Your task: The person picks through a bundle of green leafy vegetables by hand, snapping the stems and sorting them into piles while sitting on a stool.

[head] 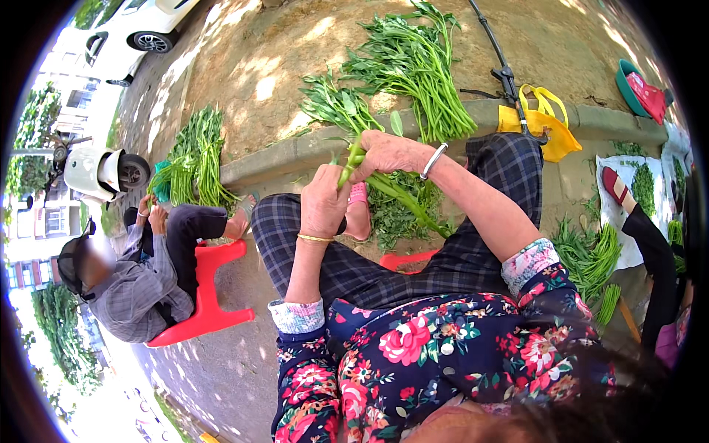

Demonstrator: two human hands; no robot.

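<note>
My left hand [324,200], with a thin gold bangle at its wrist, grips the lower end of some green leafy-vegetable stems [352,161]. Close beside it, my right hand [388,152], with a silver bangle, closes on the same stems higher up. More thick stems [407,199] slant from below my right hand towards my knee. Beyond my hands, a small leafy bunch [340,108] and a large bunch of long-stemmed greens [415,72] lie across the kerb. Loose leaves [396,221] are heaped on the ground between my feet.
At left, a person [138,282] sits on a red plastic stool [207,293] beside more greens [199,160]. A yellow bag [540,130] and a black pole [501,66] lie at the kerb [310,147]. Another person's leg [648,243] is at right, near greens on a white sheet [631,252].
</note>
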